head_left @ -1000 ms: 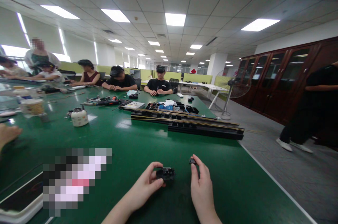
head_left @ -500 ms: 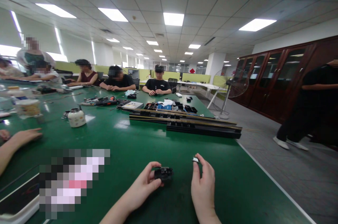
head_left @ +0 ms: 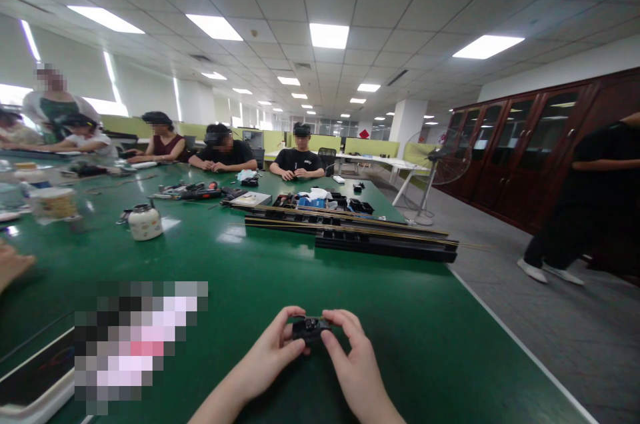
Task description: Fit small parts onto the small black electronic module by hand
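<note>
In the head view, my left hand (head_left: 273,351) grips the left end of a small black device (head_left: 313,325), its thumb below and fingers behind. The device looks like a plastic housing with a shiny detail on top; I cannot tell its exact kind. My right hand (head_left: 357,361) closes on the device's right end, thumb in front and index finger at the top edge. The small white-and-dark piece from the right fingers cannot be made out now. Both hands are just above the green table (head_left: 240,297).
Long black rails (head_left: 385,245) with thin brass-coloured rods lie ahead. Beyond them are parts trays (head_left: 360,204) and hand tools (head_left: 193,192). A white jar (head_left: 145,223) stands left. A white-edged tray (head_left: 45,404) is near left, and a co-worker's hand (head_left: 15,264) is at the left edge.
My right hand has moved left from beside the device to its right end. My left hand keeps its hold. The co-worker's hand at the left has drawn back toward the frame edge.
</note>
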`<action>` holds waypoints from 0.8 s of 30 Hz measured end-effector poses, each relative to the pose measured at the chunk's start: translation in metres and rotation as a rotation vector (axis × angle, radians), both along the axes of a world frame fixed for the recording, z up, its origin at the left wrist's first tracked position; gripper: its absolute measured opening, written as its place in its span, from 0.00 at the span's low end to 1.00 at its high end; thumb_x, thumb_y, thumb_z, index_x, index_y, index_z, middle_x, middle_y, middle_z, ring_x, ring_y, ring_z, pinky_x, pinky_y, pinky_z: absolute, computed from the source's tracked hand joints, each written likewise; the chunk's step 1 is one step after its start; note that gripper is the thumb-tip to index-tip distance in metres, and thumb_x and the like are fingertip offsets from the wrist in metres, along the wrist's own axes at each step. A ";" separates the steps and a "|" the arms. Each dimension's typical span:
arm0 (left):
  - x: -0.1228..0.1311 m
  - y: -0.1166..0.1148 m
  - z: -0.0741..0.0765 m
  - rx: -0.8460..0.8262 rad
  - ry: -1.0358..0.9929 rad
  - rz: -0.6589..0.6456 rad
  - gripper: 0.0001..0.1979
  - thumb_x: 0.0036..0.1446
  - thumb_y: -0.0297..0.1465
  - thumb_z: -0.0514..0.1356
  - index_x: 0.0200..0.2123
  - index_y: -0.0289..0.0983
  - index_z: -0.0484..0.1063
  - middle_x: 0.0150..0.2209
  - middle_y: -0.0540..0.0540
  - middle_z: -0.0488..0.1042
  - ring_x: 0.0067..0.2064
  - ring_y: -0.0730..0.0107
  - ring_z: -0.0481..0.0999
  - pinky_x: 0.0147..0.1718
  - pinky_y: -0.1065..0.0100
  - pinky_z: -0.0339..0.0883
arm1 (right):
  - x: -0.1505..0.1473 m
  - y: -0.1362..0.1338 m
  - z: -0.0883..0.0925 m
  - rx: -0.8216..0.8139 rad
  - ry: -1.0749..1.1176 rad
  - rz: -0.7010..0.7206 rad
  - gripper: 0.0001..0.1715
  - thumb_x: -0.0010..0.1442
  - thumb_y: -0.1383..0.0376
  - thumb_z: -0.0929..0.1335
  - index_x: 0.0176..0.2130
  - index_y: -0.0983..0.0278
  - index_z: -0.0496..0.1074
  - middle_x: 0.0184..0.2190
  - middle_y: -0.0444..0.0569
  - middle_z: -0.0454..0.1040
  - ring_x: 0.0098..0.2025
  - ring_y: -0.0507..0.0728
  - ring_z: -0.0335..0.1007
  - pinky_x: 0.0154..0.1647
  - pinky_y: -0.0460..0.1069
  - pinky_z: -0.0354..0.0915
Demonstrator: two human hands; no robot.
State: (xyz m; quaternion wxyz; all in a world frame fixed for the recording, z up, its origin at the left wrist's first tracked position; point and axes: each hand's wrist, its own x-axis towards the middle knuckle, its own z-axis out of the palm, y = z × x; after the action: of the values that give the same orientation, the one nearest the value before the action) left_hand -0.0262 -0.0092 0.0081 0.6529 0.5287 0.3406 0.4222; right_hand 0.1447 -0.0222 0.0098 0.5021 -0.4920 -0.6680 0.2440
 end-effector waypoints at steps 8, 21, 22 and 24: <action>0.000 0.000 0.001 0.018 -0.007 -0.028 0.23 0.45 0.36 0.63 0.42 0.40 0.57 0.33 0.50 0.72 0.35 0.71 0.69 0.39 0.65 0.56 | -0.003 -0.001 0.002 0.009 0.008 0.037 0.11 0.55 0.63 0.65 0.40 0.58 0.73 0.42 0.51 0.72 0.48 0.59 0.66 0.51 0.55 0.62; 0.001 0.002 -0.005 0.005 0.000 -0.025 0.19 0.46 0.34 0.61 0.41 0.40 0.58 0.32 0.50 0.71 0.32 0.71 0.70 0.38 0.63 0.58 | -0.001 -0.002 0.008 0.022 -0.226 0.100 0.11 0.55 0.65 0.65 0.38 0.57 0.73 0.42 0.50 0.73 0.48 0.60 0.64 0.51 0.59 0.59; 0.001 0.002 -0.005 0.001 0.005 -0.027 0.19 0.47 0.34 0.61 0.41 0.40 0.58 0.31 0.51 0.71 0.32 0.71 0.70 0.38 0.63 0.58 | -0.001 -0.002 0.008 0.021 -0.238 0.100 0.11 0.55 0.66 0.65 0.38 0.57 0.73 0.42 0.49 0.73 0.48 0.60 0.64 0.50 0.58 0.59; 0.001 0.001 -0.004 0.003 0.011 -0.028 0.19 0.47 0.34 0.61 0.41 0.39 0.58 0.31 0.51 0.71 0.33 0.71 0.70 0.38 0.63 0.58 | -0.001 -0.002 0.009 0.019 -0.262 0.105 0.11 0.55 0.66 0.64 0.39 0.58 0.73 0.42 0.49 0.73 0.48 0.59 0.64 0.50 0.57 0.59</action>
State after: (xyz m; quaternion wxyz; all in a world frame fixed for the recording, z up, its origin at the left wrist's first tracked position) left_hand -0.0253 -0.0084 0.0040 0.6562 0.5364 0.3361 0.4107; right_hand 0.1441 -0.0246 0.0187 0.4018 -0.4793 -0.7549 0.1971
